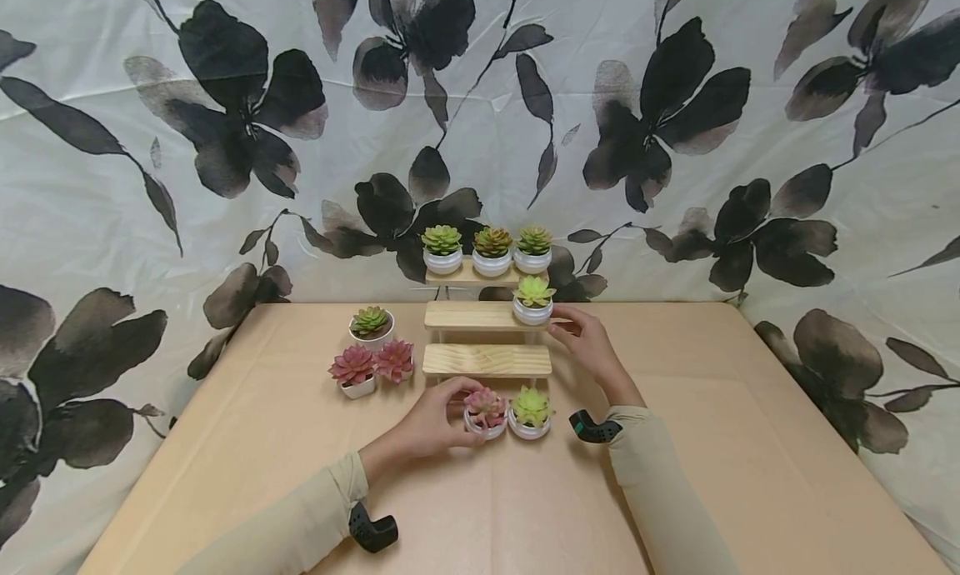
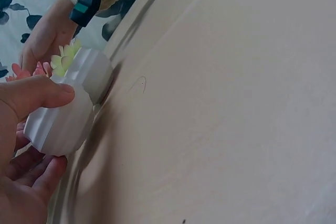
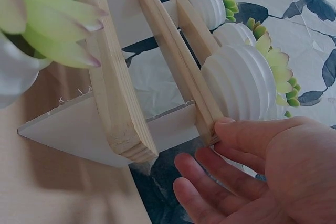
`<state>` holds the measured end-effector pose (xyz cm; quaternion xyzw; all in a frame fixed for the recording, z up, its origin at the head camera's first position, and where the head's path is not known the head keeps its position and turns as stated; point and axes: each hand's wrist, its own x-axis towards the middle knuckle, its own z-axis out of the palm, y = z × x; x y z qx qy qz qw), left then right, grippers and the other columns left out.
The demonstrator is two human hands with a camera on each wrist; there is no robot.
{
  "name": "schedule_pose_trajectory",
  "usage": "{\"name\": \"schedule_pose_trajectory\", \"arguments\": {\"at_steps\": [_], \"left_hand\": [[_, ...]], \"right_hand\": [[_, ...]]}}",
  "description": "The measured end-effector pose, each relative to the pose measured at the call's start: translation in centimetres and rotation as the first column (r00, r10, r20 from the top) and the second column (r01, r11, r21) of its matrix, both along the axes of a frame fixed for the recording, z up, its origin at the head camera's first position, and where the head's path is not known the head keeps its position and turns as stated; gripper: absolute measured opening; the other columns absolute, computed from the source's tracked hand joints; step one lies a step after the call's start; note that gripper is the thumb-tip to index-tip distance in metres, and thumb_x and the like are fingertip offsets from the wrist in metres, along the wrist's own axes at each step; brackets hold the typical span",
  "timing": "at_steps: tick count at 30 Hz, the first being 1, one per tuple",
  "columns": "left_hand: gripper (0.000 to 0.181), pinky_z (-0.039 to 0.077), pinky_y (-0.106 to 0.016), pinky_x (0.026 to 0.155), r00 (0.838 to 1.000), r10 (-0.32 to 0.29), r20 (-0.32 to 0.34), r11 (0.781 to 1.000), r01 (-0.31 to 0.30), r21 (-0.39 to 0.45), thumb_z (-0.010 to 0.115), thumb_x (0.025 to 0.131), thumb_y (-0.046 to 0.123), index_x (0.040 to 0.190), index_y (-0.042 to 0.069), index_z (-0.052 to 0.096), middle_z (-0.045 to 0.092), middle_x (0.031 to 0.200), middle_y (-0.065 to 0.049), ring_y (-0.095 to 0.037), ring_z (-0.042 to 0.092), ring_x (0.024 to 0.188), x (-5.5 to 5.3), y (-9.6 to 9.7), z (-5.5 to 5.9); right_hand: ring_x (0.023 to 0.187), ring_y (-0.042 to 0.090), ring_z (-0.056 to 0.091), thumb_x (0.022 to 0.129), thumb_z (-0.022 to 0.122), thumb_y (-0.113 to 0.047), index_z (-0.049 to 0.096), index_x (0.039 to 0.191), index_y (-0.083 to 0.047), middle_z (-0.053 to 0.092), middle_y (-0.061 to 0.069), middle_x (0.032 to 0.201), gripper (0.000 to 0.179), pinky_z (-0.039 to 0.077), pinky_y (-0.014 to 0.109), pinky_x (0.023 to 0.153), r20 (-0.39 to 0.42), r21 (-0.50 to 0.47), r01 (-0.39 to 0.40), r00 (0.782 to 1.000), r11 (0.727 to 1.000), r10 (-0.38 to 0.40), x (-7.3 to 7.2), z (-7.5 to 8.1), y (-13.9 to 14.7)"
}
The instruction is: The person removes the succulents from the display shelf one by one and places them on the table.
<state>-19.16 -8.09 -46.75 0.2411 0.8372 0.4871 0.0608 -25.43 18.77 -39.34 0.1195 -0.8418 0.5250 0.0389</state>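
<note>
My left hand [image 1: 431, 421] grips a pink succulent in a white pot [image 1: 486, 417], with the thumb on one side and fingers around the other. Right beside it stands a pale green succulent in a white pot [image 1: 531, 412], in front of the wooden tiered stand [image 1: 487, 360]. My right hand [image 1: 588, 346] is at the right end of the middle shelf [image 3: 173, 61]; its thumb touches the shelf's corner and the other fingers are loosely bent. Next to that thumb, a yellow-green succulent in a white ribbed pot [image 3: 239, 85] sits on the middle shelf.
On the top shelf [image 1: 472, 277] stand three succulents [image 1: 492, 250] in white pots. Left of the stand, a green potted succulent [image 1: 371, 327] and two pink ones [image 1: 360, 371] are grouped on the tan table [image 1: 247, 442]. Floral fabric [image 1: 525, 125] hangs behind.
</note>
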Motion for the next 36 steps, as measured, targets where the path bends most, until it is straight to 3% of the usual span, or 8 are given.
{"name": "schedule_pose_trajectory", "arguments": {"at_steps": [9,27,36], "left_hand": [[0.062,0.049,-0.039,0.106,1.0,-0.021,-0.005,1.0,0.021,-0.013,0.087,0.068,0.024,0.122,0.02,0.056,0.063,0.118,0.001,-0.017,0.061,0.115,-0.33,-0.16,-0.6],[0.063,0.052,-0.03,0.102,0.989,-0.067,0.133,0.996,0.058,0.07,0.084,0.072,0.013,0.127,0.013,0.054,0.06,0.125,-0.008,-0.029,0.061,0.119,-0.26,-0.23,-0.55],[0.069,0.047,-0.033,0.108,0.993,-0.065,0.099,0.994,0.056,0.091,0.087,0.069,0.019,0.129,0.015,0.054,0.057,0.13,-0.004,-0.027,0.058,0.124,-0.35,-0.39,-0.17]], "right_hand": [[0.119,0.042,0.057,0.095,0.058,-0.004,0.053,0.133,0.005,0.055,0.027,0.133,0.039,0.05,0.051,0.103,-0.01,-0.014,-0.014,1.0,1.0,0.013,0.05,-0.02,0.07],[0.12,0.041,0.056,0.095,0.058,-0.004,0.054,0.132,0.005,0.056,0.027,0.132,0.038,0.048,0.051,0.104,-0.038,-0.003,-0.02,0.999,1.0,0.02,-0.04,-0.2,0.3],[0.12,0.041,0.057,0.094,0.059,-0.004,0.054,0.132,0.005,0.057,0.027,0.132,0.039,0.049,0.051,0.104,-0.036,-0.005,-0.024,0.999,1.0,0.024,-0.27,-0.21,0.33]]}}
